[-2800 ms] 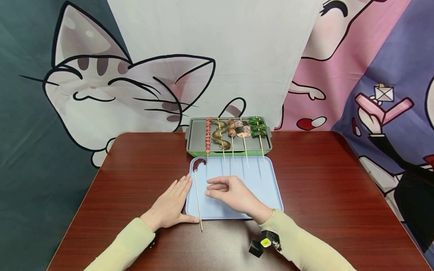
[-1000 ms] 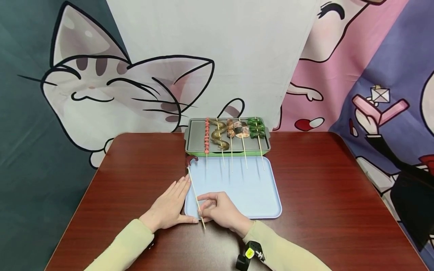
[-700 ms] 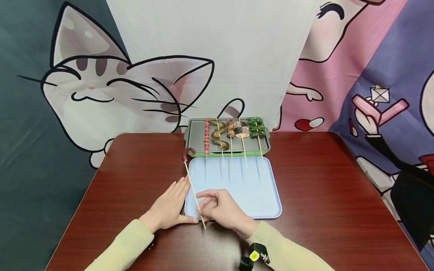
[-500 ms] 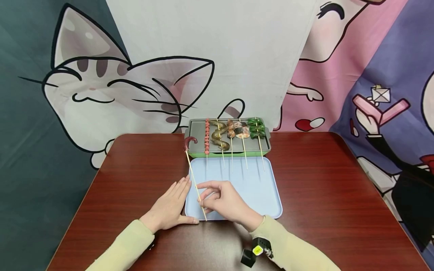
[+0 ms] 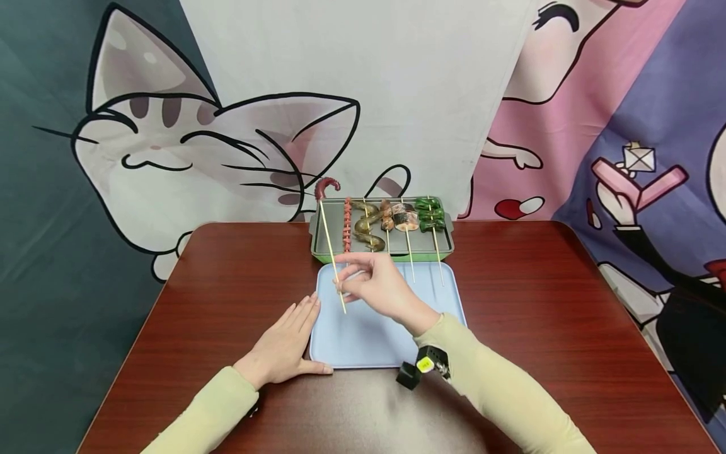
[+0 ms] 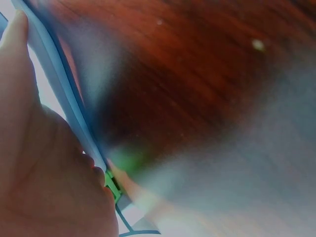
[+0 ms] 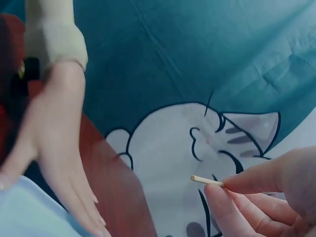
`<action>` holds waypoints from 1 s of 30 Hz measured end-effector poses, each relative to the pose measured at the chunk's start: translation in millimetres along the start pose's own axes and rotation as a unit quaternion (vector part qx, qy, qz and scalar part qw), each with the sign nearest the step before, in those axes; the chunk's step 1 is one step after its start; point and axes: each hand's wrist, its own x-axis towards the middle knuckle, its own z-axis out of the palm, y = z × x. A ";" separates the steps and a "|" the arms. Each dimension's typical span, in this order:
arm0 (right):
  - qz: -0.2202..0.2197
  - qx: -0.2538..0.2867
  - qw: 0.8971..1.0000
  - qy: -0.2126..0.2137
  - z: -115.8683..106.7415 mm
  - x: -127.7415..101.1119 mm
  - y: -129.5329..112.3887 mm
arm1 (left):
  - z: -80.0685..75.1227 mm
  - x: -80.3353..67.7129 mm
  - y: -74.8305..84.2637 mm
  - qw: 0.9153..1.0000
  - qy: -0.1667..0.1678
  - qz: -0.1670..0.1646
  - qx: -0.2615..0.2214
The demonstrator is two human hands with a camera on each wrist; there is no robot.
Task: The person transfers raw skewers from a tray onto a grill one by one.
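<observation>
My right hand (image 5: pixel 377 287) pinches the wooden stick of a skewer (image 5: pixel 328 233) between thumb and fingers, above the back of the light-blue tray (image 5: pixel 363 343). A dark red, curled piece like an octopus tentacle (image 5: pixel 326 186) tops the skewer, which points up and slightly left, overlapping the grill pan's left side in the head view. In the right wrist view only the stick's blunt end (image 7: pixel 206 181) sticks out past the fingertips. My left hand (image 5: pixel 283 347) rests with straight fingers along the tray's left edge, its thumb at the front corner; the left wrist view shows the tray rim (image 6: pixel 74 108) beside it.
Behind the tray sits a grey grill pan (image 5: pixel 334 217) with a green base. Across it lie several skewers: pink pieces (image 5: pixel 347 230), shrimp-like pieces (image 5: pixel 368 227), a brown piece (image 5: pixel 387 215), a fish-like chunk (image 5: pixel 405 217) and green pepper (image 5: pixel 430 214). A printed curtain (image 5: pixel 420 75) hangs behind the table.
My right hand has taken hold of the tentacle skewer at the tray's left side, lifted it and carried it toward the grill pan. My left hand has stayed in place.
</observation>
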 end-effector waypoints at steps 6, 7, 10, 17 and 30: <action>0.029 -0.013 0.999 0.016 -2.5 35.7 -0.9 | 9.0 0.8 -7.0 1.000 0.008 -0.001 0.027; 0.038 -0.014 0.999 0.017 -2.6 41.5 0.0 | 9.5 0.9 -7.4 1.000 0.010 -0.001 0.027; 0.066 -0.019 0.997 0.021 -2.4 58.0 5.0 | 9.4 1.0 -7.6 1.000 0.006 -0.004 0.020; 0.147 -0.015 0.988 0.042 0.8 80.6 20.8 | 7.1 -1.0 -4.6 1.000 -0.012 -0.013 -0.010; 0.146 -0.029 0.988 0.046 10.7 82.5 22.4 | 1.2 0.5 -1.0 1.000 0.006 0.003 -0.001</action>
